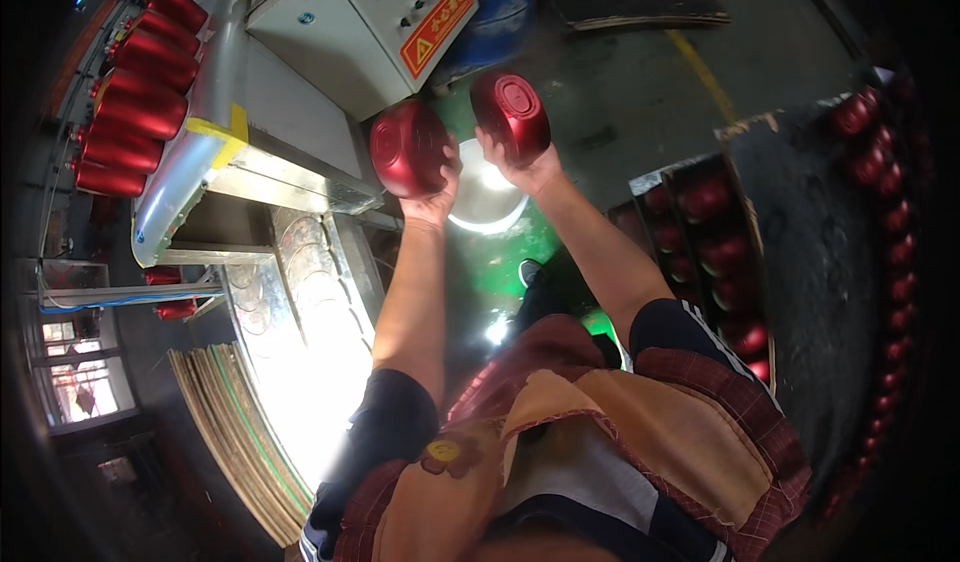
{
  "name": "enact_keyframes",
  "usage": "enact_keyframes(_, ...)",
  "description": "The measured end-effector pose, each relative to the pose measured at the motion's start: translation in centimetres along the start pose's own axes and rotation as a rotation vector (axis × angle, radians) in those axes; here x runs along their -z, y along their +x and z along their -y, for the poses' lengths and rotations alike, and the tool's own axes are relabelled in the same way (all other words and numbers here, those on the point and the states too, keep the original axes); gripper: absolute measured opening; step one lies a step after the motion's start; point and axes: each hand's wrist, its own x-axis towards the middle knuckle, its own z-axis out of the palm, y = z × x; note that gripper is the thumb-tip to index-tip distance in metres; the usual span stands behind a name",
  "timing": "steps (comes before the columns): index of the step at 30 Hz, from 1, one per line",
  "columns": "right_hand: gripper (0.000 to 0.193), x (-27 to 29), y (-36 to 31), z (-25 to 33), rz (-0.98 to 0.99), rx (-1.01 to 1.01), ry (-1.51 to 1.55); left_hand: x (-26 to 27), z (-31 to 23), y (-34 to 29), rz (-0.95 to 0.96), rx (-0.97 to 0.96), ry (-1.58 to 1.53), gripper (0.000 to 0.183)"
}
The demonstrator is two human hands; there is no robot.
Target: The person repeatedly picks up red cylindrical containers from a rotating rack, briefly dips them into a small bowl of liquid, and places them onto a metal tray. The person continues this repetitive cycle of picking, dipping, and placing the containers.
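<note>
Both my arms reach forward over the floor, each hand raised with a glossy red rounded metal vessel. My left hand (pixel 437 198) is closed around the lower right side of one red vessel (pixel 405 147). A slightly higher red vessel (pixel 512 112) rests in my right hand (pixel 530 172), with its ringed round base facing up and my fingers along its near edge. The two vessels are apart, close to the grey control cabinet. Below and between my hands stands a round white bucket or drum (pixel 488 202), brightly lit inside.
A row of red vessels (pixel 140 102) hangs on a rack at the left, beside a curved metal guard (pixel 205 112). The control cabinet (pixel 350 37) stands ahead, a blue barrel (pixel 500 17) behind it. Shelves of red vessels (pixel 725 252) and a dark board (pixel 810 262) are at my right.
</note>
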Motion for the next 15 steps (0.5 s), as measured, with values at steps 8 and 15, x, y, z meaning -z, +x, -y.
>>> enact_keyframes(8, 0.060, 4.9, 4.8, 4.4, 0.008, 0.033, -0.041, 3.2, -4.0, 1.6, 0.191, 0.023, -0.274, 0.072)
enact_keyframes(15, 0.049, 2.9, 4.8, -5.7, -0.261, 0.440, -0.933, 0.5, -6.1, -22.2, -0.179, -0.636, 0.765, 0.067)
